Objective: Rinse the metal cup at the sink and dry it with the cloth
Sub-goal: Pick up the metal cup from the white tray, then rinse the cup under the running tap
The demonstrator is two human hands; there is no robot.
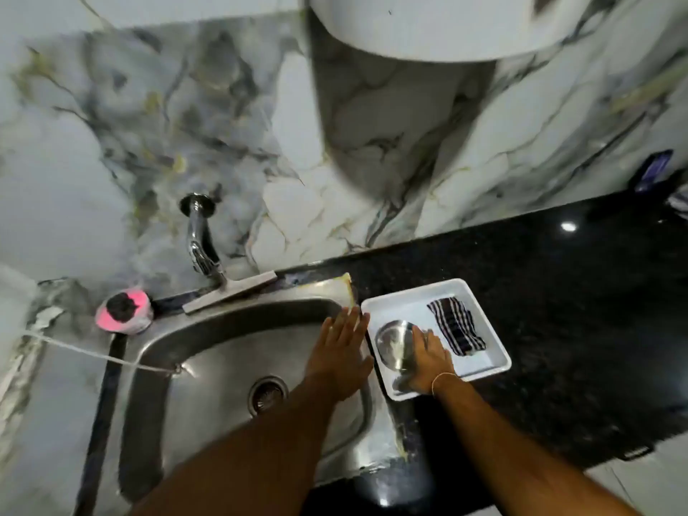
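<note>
- black stone counter (558, 310) runs along the marble wall, carrying the steel sink (178, 366) on its left part and a white tray (405, 296) just beside the sink's right edge.
- sink basin looks dry and bare, drain (268, 394) near the middle; tap (199, 236) comes off the wall over the back edge, no water seen running.
- tray holds both task things: metal cup (394, 342) in the left half, striped cloth (456, 325) folded toward the back right corner, the two just apart.
- right hand (428, 361) lies over the cup's right side at the tray's front left corner, fingers curled on it; looks like a closing grasp, full clamp not certain.
- left hand (340, 351) is flat and spread, holding nothing, over the sink's right rim next to the tray's left edge.
- pink scrubber holder (124, 314) sits at the sink's back left corner, not involved.
- step in hand, my read: picking the cup up, rinse not yet begun.
- next move calls for lifting the cup clear of the tray wall, carrying it left under the tap, free hand opening the water.
</note>
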